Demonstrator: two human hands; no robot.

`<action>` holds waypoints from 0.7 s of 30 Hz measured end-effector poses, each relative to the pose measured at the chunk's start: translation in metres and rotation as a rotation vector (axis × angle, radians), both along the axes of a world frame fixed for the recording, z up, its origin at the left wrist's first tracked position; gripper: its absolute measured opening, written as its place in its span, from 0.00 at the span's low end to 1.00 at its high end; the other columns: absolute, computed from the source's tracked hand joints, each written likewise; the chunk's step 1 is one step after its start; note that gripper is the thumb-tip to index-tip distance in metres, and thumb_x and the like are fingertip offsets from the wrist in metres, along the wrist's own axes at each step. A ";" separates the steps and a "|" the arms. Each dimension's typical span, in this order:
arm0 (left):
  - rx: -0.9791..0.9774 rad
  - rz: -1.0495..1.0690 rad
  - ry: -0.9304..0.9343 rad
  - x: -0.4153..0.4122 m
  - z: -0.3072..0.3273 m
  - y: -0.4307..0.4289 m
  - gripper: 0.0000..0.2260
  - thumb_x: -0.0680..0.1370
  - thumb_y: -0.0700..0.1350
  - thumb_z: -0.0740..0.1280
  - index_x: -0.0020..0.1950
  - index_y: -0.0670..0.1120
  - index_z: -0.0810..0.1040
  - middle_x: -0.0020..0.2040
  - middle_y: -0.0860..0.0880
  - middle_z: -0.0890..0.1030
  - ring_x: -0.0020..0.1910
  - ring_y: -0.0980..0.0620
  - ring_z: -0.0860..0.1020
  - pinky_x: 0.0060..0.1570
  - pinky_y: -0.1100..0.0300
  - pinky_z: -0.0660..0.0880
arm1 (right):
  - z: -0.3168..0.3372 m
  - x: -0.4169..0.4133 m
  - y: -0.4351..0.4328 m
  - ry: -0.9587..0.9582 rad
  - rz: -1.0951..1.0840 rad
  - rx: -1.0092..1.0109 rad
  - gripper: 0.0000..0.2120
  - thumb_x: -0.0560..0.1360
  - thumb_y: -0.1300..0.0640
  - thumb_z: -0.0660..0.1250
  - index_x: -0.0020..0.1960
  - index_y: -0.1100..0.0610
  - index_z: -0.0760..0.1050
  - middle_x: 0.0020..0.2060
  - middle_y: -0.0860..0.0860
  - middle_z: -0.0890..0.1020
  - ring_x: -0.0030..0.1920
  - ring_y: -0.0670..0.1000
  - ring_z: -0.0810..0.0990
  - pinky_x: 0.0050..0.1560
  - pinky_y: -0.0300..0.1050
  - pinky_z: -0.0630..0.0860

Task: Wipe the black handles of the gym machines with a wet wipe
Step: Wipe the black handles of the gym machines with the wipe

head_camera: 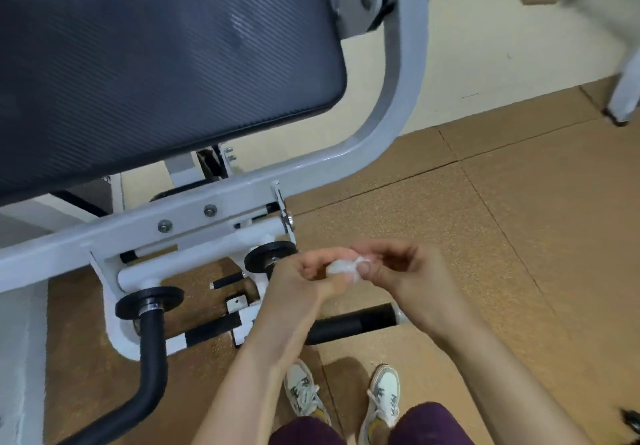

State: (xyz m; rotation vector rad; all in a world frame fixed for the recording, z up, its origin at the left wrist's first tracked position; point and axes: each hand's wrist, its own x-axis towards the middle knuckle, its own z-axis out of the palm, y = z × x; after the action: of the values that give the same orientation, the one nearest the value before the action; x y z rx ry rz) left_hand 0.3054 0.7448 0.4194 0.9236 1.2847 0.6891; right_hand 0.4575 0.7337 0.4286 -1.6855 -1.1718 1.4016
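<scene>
The left hand (306,273) and right hand (407,276) are pinching a small bunched wet wipe (343,268) between their fingertips, just near of the white frame (398,105). The wipe is looking light, limp and damp, and is probably best held as a wad. A straight black handle (356,326) is lying beneath the hands, with a curved black handle (152,344) to the left and brown floor mats (502,236) spreading right.

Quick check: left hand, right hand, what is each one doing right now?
Left hand: fingers curled, pinching the crumpled wet wipe.
Right hand: fingers curled, pinching the same wipe.
</scene>
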 end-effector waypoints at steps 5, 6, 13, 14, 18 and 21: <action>0.130 -0.069 0.037 0.067 0.052 0.005 0.04 0.72 0.39 0.73 0.41 0.49 0.84 0.39 0.55 0.85 0.38 0.60 0.81 0.40 0.67 0.74 | 0.048 0.074 -0.021 -0.170 -0.154 0.128 0.06 0.76 0.57 0.66 0.44 0.52 0.82 0.29 0.45 0.78 0.30 0.39 0.74 0.33 0.32 0.70; 0.176 -0.091 0.033 0.087 0.063 0.006 0.05 0.72 0.39 0.73 0.40 0.48 0.84 0.39 0.55 0.85 0.38 0.59 0.81 0.38 0.68 0.75 | 0.055 0.092 -0.026 -0.165 -0.216 0.142 0.08 0.77 0.55 0.66 0.42 0.53 0.81 0.28 0.46 0.78 0.29 0.41 0.74 0.32 0.33 0.70; 0.311 -0.455 0.051 0.271 0.103 0.008 0.08 0.68 0.41 0.77 0.34 0.51 0.80 0.27 0.57 0.76 0.26 0.59 0.71 0.28 0.66 0.68 | 0.096 0.253 -0.045 0.470 -0.734 -0.052 0.16 0.78 0.48 0.62 0.44 0.60 0.80 0.34 0.54 0.82 0.33 0.49 0.76 0.29 0.39 0.73; 0.352 -0.500 0.075 0.299 0.106 0.005 0.09 0.68 0.43 0.77 0.35 0.51 0.78 0.26 0.58 0.73 0.25 0.59 0.69 0.27 0.65 0.66 | 0.102 0.280 -0.048 0.505 -0.770 -0.044 0.16 0.78 0.48 0.62 0.43 0.59 0.80 0.35 0.55 0.83 0.34 0.50 0.78 0.28 0.39 0.73; 0.445 -0.486 0.108 0.403 0.126 -0.001 0.10 0.71 0.45 0.74 0.35 0.46 0.75 0.33 0.53 0.76 0.29 0.56 0.69 0.32 0.60 0.66 | 0.118 0.381 -0.056 0.494 -0.848 0.040 0.18 0.78 0.46 0.61 0.38 0.56 0.78 0.33 0.54 0.82 0.31 0.48 0.78 0.26 0.39 0.73; 0.304 -0.391 -0.044 0.468 0.140 0.005 0.10 0.68 0.46 0.69 0.33 0.43 0.70 0.31 0.46 0.69 0.32 0.51 0.65 0.35 0.56 0.62 | 0.127 0.442 -0.055 0.653 -0.789 0.056 0.22 0.76 0.39 0.60 0.48 0.59 0.77 0.40 0.57 0.82 0.32 0.51 0.78 0.27 0.39 0.74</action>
State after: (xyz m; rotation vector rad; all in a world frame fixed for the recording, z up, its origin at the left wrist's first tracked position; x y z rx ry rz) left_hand 0.7737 0.7501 0.5593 1.3569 0.9345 0.5977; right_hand 0.8995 0.6791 0.5558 -1.2609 -0.1373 1.2139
